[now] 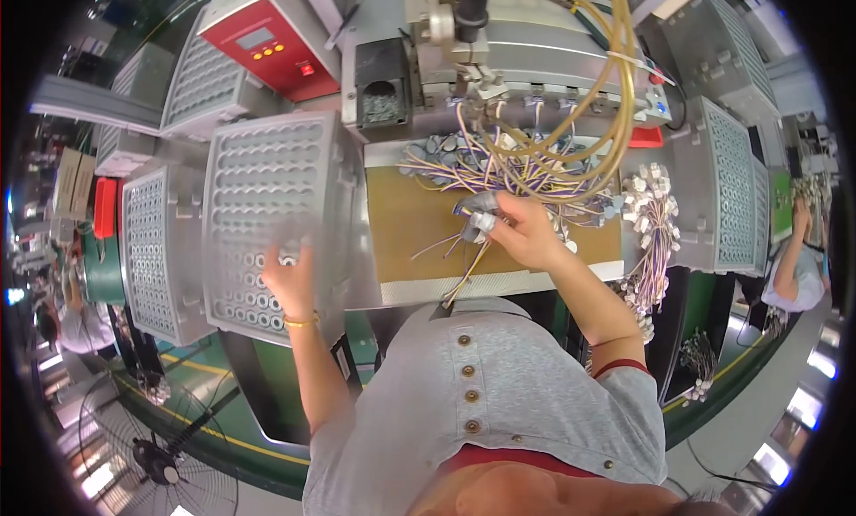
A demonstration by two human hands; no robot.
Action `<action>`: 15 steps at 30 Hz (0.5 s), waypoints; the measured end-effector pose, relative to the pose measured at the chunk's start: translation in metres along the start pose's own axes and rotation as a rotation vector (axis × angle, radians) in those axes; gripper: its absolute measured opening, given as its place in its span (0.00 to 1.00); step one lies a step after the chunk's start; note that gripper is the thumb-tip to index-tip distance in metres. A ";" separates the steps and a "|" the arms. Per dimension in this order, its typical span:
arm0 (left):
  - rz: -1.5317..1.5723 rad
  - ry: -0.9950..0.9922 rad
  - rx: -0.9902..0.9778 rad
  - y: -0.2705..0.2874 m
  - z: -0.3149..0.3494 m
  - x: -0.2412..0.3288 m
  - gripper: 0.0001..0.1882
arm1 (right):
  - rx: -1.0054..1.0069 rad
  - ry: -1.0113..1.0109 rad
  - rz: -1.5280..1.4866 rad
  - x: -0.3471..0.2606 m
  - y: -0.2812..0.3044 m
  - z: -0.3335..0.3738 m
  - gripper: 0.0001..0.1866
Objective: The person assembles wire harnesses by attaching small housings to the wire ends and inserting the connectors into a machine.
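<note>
My left hand (290, 280) is over the front part of a grey tray (267, 132) with rows of round pockets. Its thumb and fingers stand apart, tips slightly blurred, close above the grey ring-shaped parts (259, 315) in the front rows. Over the brown work mat (415, 239), my right hand (528, 233) is closed on a grey wired connector (482, 222). Thin yellow and purple wires hang from it toward me. Just beyond lies a heap of similar wire leads (446, 164) with grey and white ends.
A machine (544, 57) with looping yellow hoses (624, 97) stands behind the mat. At back left are a red control box (276, 48) and a black bin (382, 92). Further trays (147, 248) flank the bench. A wire bundle (655, 231) hangs at the right edge.
</note>
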State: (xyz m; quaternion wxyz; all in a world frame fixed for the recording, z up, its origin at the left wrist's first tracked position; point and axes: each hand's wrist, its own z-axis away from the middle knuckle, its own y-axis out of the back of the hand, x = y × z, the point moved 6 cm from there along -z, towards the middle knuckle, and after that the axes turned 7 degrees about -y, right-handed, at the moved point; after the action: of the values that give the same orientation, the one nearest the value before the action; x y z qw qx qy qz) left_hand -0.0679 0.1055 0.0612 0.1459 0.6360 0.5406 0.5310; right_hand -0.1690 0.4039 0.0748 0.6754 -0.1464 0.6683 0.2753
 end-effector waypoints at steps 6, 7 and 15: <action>1.510 0.531 -0.416 -0.079 0.016 0.105 0.18 | 0.024 0.009 0.187 -0.012 -0.003 -0.009 0.06; 1.512 0.533 -0.420 -0.085 0.019 0.111 0.18 | -0.007 -0.023 0.262 -0.009 -0.004 -0.009 0.05; 1.408 0.299 -0.551 -0.102 0.023 0.138 0.19 | 0.071 -0.092 -0.047 0.007 0.001 -0.008 0.03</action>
State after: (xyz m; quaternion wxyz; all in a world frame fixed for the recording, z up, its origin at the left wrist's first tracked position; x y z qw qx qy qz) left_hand -0.1238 0.2682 0.0464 -0.1479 0.6922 -0.1292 0.6944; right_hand -0.1765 0.4013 0.0678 0.7164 -0.1253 0.6424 0.2417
